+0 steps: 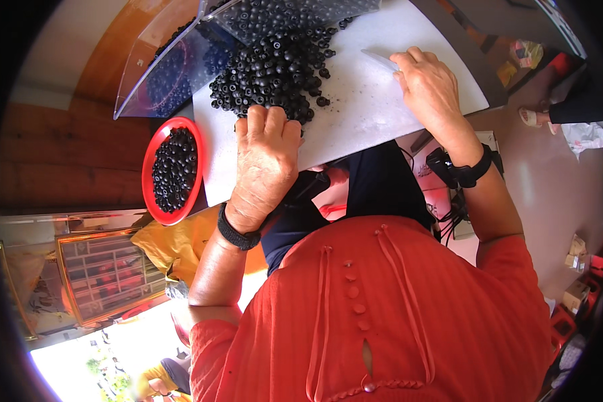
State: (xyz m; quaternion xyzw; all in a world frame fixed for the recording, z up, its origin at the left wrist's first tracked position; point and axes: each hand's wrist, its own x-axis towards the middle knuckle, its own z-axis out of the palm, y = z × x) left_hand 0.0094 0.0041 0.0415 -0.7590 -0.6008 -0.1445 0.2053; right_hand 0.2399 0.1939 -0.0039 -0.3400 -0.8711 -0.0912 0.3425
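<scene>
Gold-framed panel (110, 273) beside yellow sheeting (171, 246), left — white bag (588, 137) on floor (536, 184) near sandalled foot (530, 118), right.

1. Left hand (268, 157): fingertips hidden — whether they pinch any black pieces (268, 74), I cannot tell.
2. Thin pale piece (380, 60): one end covered by the right hand (427, 84).
3. Clear bin (137, 84) — cut off above.
</scene>
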